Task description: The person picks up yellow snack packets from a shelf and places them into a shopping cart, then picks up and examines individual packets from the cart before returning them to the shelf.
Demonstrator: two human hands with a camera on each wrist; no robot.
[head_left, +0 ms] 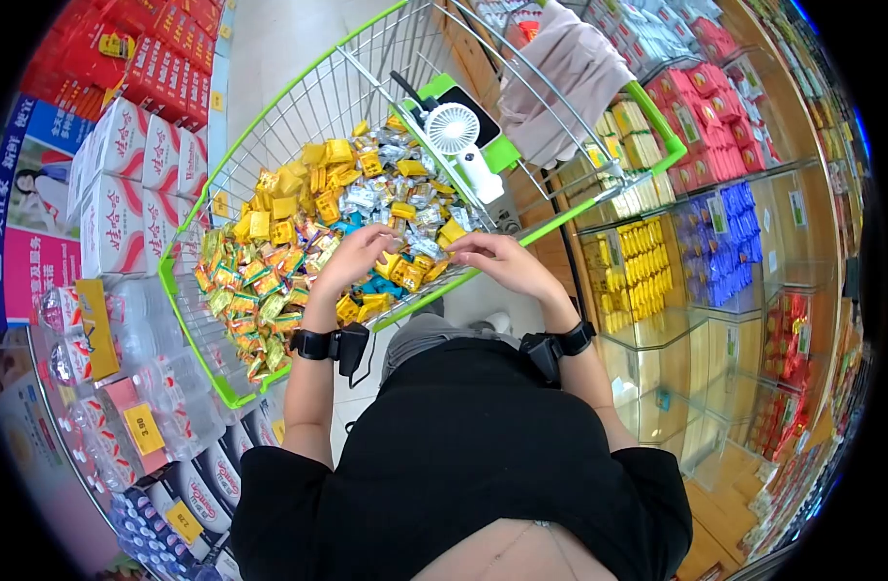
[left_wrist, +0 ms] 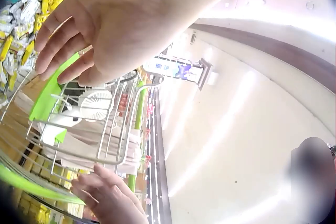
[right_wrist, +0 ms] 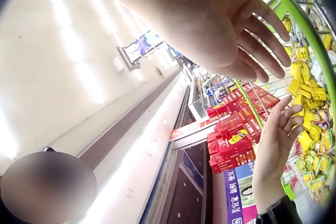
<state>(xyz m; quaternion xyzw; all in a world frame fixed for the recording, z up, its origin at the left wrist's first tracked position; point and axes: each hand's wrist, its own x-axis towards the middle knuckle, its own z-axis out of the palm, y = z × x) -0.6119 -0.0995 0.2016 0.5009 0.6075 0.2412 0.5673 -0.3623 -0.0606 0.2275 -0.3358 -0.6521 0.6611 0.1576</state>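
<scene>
My left hand (head_left: 359, 258) hovers over the near side of a shopping cart (head_left: 233, 395), fingers loosely bent and holding nothing. Across from it, my right hand (head_left: 507, 263) is at the cart's near rim, its fingers pointing towards the left hand, with nothing in its grasp. Both palms show bare in the wrist views, the left palm (left_wrist: 121, 29) and the right palm (right_wrist: 210, 24). Beneath the hands lies a heap of small wrapped candies: yellow packets (head_left: 284, 207), silver ones (head_left: 365, 198) and green-orange ones (head_left: 233, 276).
A white handheld fan (head_left: 454, 129) and a pale cloth (head_left: 565, 82) are at the cart's handle end. Shelves of yellow packets (head_left: 638, 269) and blue packets (head_left: 720, 237) line the right. White-and-red cartons (head_left: 115, 228) and bottled water (head_left: 173, 382) stand at the left.
</scene>
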